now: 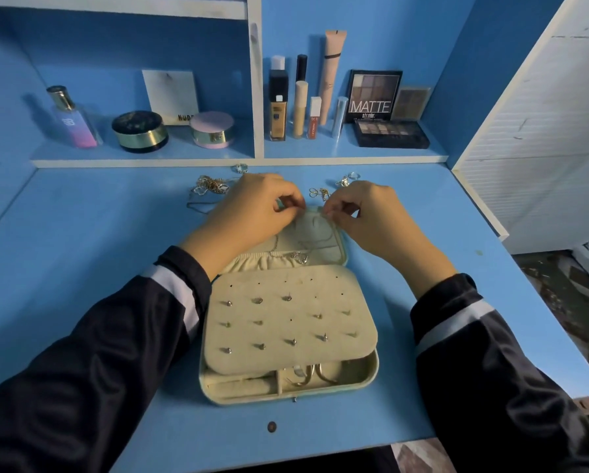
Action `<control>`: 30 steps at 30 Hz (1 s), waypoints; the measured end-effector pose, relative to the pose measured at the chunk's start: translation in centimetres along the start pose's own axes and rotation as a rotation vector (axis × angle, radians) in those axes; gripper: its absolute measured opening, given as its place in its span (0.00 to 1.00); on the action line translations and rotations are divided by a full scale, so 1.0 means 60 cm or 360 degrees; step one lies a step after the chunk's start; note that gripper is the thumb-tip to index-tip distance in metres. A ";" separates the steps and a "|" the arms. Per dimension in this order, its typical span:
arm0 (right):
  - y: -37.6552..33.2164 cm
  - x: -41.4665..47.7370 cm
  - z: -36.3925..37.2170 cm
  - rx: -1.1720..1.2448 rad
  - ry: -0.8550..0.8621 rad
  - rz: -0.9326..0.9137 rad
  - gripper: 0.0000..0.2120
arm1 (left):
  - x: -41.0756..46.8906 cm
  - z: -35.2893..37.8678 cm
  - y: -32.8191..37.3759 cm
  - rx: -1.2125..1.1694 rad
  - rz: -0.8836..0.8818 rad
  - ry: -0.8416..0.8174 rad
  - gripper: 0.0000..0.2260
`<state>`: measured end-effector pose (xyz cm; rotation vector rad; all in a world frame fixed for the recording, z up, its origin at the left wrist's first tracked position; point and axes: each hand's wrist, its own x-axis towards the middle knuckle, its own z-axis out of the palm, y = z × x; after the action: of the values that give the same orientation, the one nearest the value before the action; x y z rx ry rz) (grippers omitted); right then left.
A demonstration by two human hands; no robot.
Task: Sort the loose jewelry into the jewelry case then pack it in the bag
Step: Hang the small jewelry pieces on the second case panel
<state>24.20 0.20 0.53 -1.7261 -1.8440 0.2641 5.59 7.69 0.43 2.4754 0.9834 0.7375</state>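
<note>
Head view. Laid open flat on the blue desktop for easy reach: cream padded jewelry case, earring-stud panel folded over its tray. Pinching with left hand and right hand, fingertips closed at the lid's far rim, seemingly to hook a fine chain taut above the elastic pocket. Waiting just beyond: tangled gold necklaces and silver rings. No bag in sight.
</note>
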 end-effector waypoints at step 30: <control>-0.033 0.041 -0.018 -0.0403 -0.0411 0.0155 0.12 | 0.024 0.007 0.007 0.0309 0.0205 -0.0299 0.09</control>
<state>23.16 2.04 3.11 -2.0384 -2.0522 0.3160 6.96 8.39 0.77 2.7374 0.8694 0.4537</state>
